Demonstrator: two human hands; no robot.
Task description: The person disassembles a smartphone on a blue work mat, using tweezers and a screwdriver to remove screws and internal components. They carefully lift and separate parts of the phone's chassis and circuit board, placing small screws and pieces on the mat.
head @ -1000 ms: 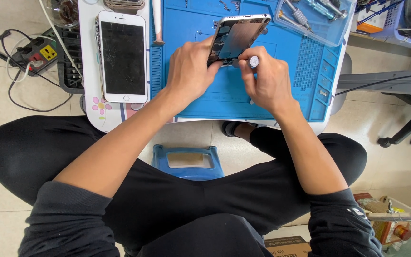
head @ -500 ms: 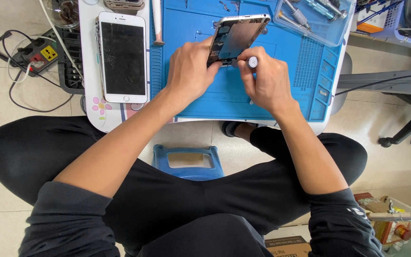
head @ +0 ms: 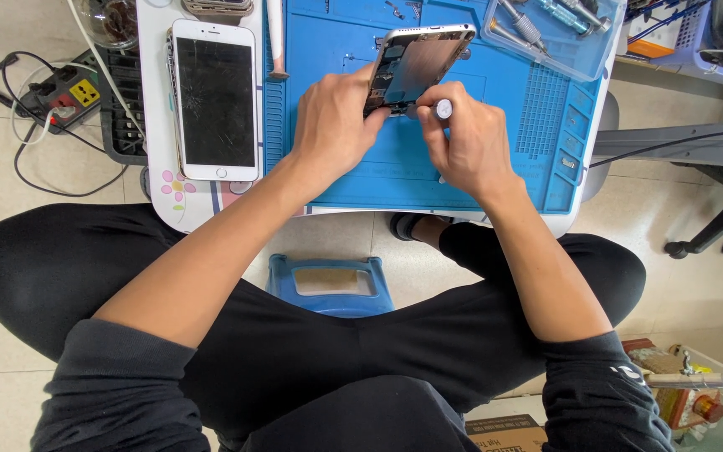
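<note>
My left hand (head: 332, 125) was clamped on the near edge of the opened phone (head: 416, 65), which stood tilted on the blue mat (head: 512, 142) near its middle. My right hand (head: 462, 146) pinched a screwdriver (head: 442, 109), its tip against the phone's lower end. A white phone with a cracked screen (head: 213, 99) lay just left of the mat.

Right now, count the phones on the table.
3. An opened phone body tilted up in the left hand on the blue mat; a white cracked-screen phone lying left; a third phone cut off at the top edge. Others may be hidden.
</note>
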